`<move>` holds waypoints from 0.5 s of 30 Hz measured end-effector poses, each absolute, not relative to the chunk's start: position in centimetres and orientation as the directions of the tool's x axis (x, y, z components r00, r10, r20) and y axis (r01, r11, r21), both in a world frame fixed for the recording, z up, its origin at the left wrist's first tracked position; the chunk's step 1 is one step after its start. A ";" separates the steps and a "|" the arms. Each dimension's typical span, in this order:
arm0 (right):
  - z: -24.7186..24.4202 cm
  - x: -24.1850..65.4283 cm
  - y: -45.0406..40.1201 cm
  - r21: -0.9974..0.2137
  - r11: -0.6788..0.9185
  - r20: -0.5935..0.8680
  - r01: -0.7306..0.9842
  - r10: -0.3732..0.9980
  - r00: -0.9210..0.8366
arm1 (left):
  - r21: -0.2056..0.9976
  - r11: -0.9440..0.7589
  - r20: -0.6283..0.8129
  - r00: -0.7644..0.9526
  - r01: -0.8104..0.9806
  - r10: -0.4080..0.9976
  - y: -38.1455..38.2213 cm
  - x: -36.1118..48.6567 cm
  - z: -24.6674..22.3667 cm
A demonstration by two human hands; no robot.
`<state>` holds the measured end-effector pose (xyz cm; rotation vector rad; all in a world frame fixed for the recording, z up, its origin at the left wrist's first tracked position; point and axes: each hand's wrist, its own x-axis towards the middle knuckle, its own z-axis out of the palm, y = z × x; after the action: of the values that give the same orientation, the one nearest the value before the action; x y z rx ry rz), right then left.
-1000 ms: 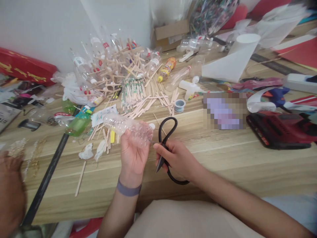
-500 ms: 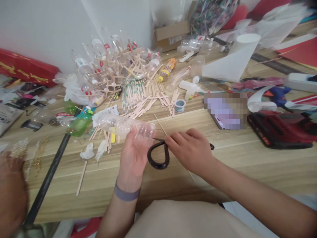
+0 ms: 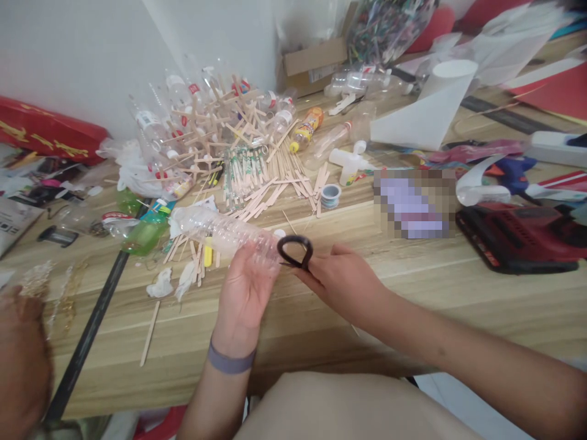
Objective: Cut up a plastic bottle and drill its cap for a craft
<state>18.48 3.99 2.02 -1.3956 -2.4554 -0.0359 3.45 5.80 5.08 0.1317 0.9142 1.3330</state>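
My left hand [image 3: 245, 296] is closed around one end of a clear ribbed plastic bottle [image 3: 224, 231], which lies on its side and points away to the left. My right hand [image 3: 343, 284] grips a pair of scissors [image 3: 301, 263] with black looped handles. One loop sticks up above the fingers; the other is hidden by the hand. The scissors' tip meets the bottle's near end beside my left fingers, but whether it pierces the plastic I cannot tell. Below the bottle lie wooden sticks [image 3: 198, 263] and crumpled white scraps [image 3: 160, 284].
Behind are piled bottles and wooden sticks [image 3: 202, 122], a spool [image 3: 330, 195] and a white glue bottle [image 3: 351, 160]. To the right lie a blurred-out phone [image 3: 415, 205] and a red power tool [image 3: 518, 238]. Another person's hand [image 3: 25, 348] is at the left edge.
My right hand has turned the scissors, so the black loop has swung from below the fingers to above them. My left hand still holds the bottle in nearly the same place.
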 end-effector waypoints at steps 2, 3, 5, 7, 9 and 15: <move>2.0 18.4 4.1 -0.382 0.434 0.196 0.815 0.901 -0.388 | 0.555 0.268 -0.469 -0.030 -0.787 0.883 5.7 3.4 5.0; 2.0 18.4 4.1 -0.552 0.346 0.109 0.758 0.932 -0.346 | 0.550 0.260 -0.460 -0.029 -0.794 0.887 5.7 3.3 5.0; 2.1 18.3 4.0 -0.836 0.084 -0.115 0.542 0.940 -0.322 | 0.534 0.249 -0.446 -0.019 -0.808 0.895 5.6 3.1 5.0; 2.2 18.2 3.9 -0.942 -0.152 -0.267 0.300 0.880 -0.394 | 0.514 0.244 -0.422 0.005 -0.822 0.907 5.6 2.8 5.0; 2.1 18.0 3.8 -0.955 -0.252 -0.297 0.159 0.834 -0.465 | 0.502 0.234 -0.389 0.025 -0.832 0.921 5.6 2.7 5.0; 1.3 18.4 3.7 -0.606 0.448 0.390 0.658 0.888 -0.245 | 0.520 0.230 -0.405 0.000 -0.823 0.914 5.4 3.2 5.2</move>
<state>18.36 3.73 1.29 -1.2918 -1.9944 0.4156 3.16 5.37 5.20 0.1475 0.7688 1.3722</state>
